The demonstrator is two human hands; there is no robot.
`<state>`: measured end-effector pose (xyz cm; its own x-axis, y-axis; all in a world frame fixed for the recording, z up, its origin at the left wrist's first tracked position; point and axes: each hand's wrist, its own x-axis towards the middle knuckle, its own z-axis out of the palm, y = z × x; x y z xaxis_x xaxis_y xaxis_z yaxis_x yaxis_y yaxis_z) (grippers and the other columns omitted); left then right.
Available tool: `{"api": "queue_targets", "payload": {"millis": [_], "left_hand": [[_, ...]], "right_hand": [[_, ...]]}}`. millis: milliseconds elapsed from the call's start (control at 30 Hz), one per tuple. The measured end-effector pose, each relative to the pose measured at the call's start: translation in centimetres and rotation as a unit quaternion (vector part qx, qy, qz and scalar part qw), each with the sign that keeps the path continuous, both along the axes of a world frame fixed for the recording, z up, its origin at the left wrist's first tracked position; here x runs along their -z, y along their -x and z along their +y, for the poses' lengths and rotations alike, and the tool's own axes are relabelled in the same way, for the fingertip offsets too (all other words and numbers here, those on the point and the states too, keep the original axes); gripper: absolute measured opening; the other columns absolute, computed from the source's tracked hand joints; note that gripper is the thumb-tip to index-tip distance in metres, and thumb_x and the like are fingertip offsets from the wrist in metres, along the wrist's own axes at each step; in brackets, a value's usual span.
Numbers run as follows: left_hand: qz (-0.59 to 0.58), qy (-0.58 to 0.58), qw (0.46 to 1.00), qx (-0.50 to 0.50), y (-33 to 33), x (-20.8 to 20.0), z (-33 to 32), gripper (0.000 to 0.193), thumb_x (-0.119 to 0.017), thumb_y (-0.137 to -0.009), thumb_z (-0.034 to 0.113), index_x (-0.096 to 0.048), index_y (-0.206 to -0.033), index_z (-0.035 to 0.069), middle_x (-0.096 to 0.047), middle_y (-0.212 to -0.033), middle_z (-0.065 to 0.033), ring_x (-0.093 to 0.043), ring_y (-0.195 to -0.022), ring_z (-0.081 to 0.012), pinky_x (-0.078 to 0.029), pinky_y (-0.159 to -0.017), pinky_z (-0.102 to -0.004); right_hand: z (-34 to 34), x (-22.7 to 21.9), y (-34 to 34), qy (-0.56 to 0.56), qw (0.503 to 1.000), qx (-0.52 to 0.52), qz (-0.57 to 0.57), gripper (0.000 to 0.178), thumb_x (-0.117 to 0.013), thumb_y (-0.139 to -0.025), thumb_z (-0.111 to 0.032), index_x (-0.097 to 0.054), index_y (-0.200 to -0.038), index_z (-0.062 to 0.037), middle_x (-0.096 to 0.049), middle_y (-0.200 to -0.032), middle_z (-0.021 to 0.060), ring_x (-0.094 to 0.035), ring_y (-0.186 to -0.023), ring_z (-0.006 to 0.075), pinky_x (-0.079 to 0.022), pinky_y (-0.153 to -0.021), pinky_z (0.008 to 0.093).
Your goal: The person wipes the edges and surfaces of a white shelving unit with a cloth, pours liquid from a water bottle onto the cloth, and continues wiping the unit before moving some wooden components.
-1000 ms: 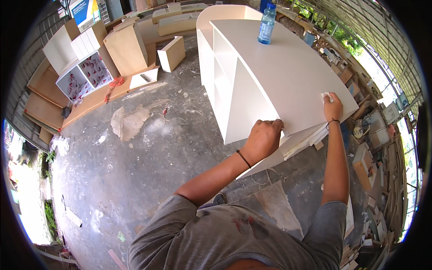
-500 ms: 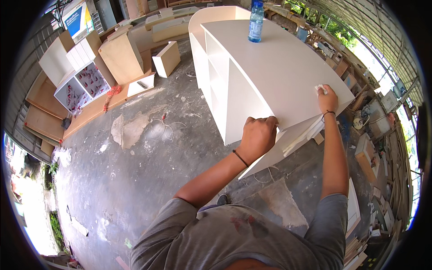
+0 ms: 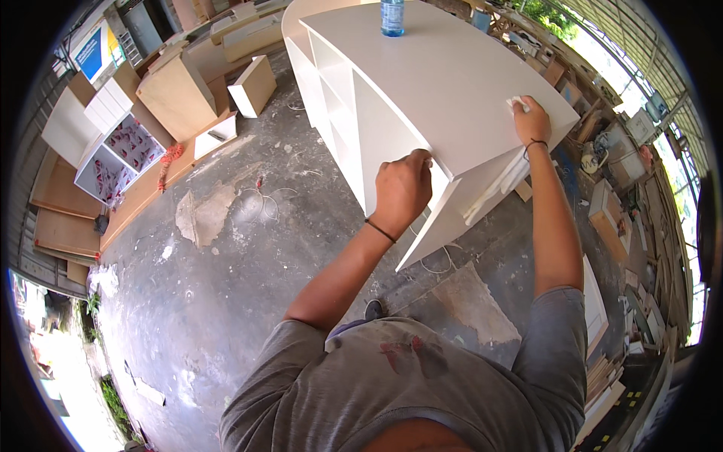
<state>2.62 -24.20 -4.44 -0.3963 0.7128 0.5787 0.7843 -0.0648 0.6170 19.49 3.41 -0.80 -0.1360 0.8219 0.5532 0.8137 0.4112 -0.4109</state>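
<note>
A large white cabinet (image 3: pixel 444 68) with a curved top and open shelves stands before me. My left hand (image 3: pixel 401 188) is closed at the top's left edge, close to the near corner; its fingertips are curled, and whatever they may hold is hidden. Over on the right of the top, my right hand (image 3: pixel 532 122) presses a small crumpled white wad (image 3: pixel 517 102), cloth or paper, onto the surface. Below that wrist, a pale streaked shape (image 3: pixel 498 188) shows against the cabinet's near end; I cannot tell if it is cloth. A blue-tinted plastic bottle (image 3: pixel 392 18) stands upright on the far part of the top.
Left of the cabinet lie cabinet boxes (image 3: pixel 177 87), a drawer-like box (image 3: pixel 253 87) and an orange-red cord bundle (image 3: pixel 172 154). A thin white cord (image 3: pixel 260 205) and a flat torn sheet (image 3: pixel 478 301) are on the stained concrete floor. Wood scraps (image 3: pixel 633 256) crowd the right side.
My left hand has moved from the near corner a little farther along the left edge. My right hand stays near the same spot with the wad. The whole view has shifted slightly.
</note>
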Motion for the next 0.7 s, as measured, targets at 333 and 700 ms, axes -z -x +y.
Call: {"api": "queue_targets", "payload": {"millis": [333, 700], "left_hand": [[-0.022, -0.063, 0.997, 0.042, -1.3, -0.5, -1.1, 0.017, -0.066, -0.077, 0.007, -0.066, -0.093, 0.002, -0.068, -0.087, -0.0112, -0.064, -0.067, -0.0239, -0.050, -0.060, -0.0344], [0.024, -0.073, 0.997, 0.008, -0.4, -0.2, 0.5, 0.011, -0.064, -0.076, 0.002, -0.068, -0.086, 0.003, -0.069, -0.084, -0.0116, -0.064, -0.065, -0.0254, -0.051, -0.061, -0.0345]], "right_hand": [[-0.1, -0.4, -0.4, 0.019, 1.000, 0.002, 0.016, 0.035, -0.059, -0.083, -0.037, -0.065, -0.110, -0.0161, -0.066, -0.109, 0.0109, -0.061, -0.102, 0.0311, -0.048, -0.087, 0.0386], [-0.6, -1.1, -0.1, 0.030, 0.999, 0.005, 0.014, 0.034, -0.058, -0.083, -0.037, -0.065, -0.110, -0.0177, -0.066, -0.108, 0.0114, -0.062, -0.101, 0.0313, -0.049, -0.086, 0.0392]]}}
